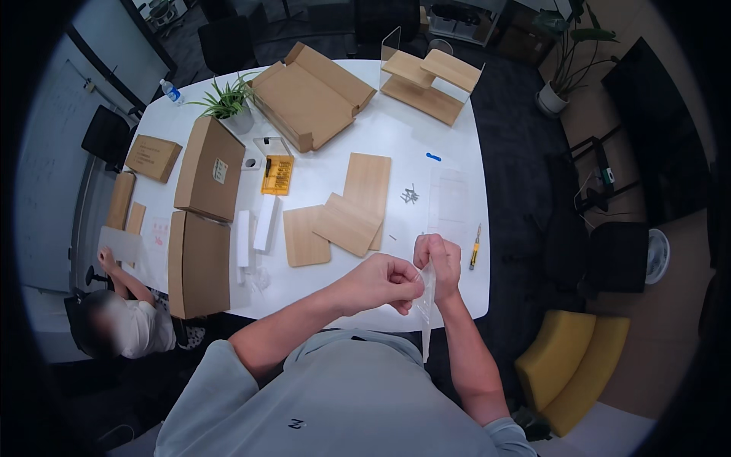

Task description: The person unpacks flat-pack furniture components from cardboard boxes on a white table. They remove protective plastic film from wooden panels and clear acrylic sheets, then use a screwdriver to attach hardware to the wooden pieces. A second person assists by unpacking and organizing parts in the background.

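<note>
Both my hands are closed on a small clear plastic bag point(426, 293) held over the near edge of the white table point(396, 137). My left hand point(388, 282) pinches its left side, and my right hand point(439, 259) grips its top. A strip of the bag hangs down below the hands. Just beyond them lie three light wooden boards point(346, 217), partly overlapping, and a small pile of screws point(410, 195). A yellow-handled screwdriver point(474, 247) rests to the right of my right hand.
An open cardboard box point(312, 95), two shut cardboard boxes point(202, 213), a potted plant point(228, 103), a yellow bit set point(277, 175) and a partly built wooden shelf point(426, 80) stand on the table. Another person point(126, 320) sits at the left. A yellow stool point(571, 365) is at the right.
</note>
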The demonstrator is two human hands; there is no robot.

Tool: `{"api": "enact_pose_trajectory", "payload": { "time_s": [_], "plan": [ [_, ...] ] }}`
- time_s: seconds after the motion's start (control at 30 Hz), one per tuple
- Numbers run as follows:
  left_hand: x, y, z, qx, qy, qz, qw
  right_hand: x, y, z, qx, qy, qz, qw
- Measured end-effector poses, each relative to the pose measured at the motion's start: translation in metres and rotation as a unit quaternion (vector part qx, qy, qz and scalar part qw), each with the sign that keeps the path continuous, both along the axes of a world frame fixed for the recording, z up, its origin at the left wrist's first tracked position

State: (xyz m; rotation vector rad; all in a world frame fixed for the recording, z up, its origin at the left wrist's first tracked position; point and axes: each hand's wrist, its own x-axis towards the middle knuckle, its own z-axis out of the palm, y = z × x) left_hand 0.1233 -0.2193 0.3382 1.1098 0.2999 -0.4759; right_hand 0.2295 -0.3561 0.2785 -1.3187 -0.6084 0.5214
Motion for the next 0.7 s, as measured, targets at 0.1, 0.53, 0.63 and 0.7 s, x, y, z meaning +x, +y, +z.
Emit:
{"api": "enact_pose_trajectory", "payload": {
  "time_s": [0.1,0.53,0.63,0.7],
  "plan": [
    [0.000,0.011,-0.015,0.022,0.000,-0.064,0.998,0.006,0.000,0.004,0.071,0.035,-0.003,0.997],
    [0.002,-0.037,-0.017,-0.303,0.043,0.243,0.921,-0.002,-0.003,0.041,0.073,-0.057,-0.092,0.991],
    [0.006,-0.050,-0.022,-0.195,0.085,0.300,0.930,-0.003,-0.006,0.030,0.069,-0.153,-0.139,0.976],
    [0.014,-0.059,-0.033,-0.165,0.094,0.322,0.927,-0.005,-0.003,0.028,0.061,-0.214,-0.165,0.961]
  ]
}}
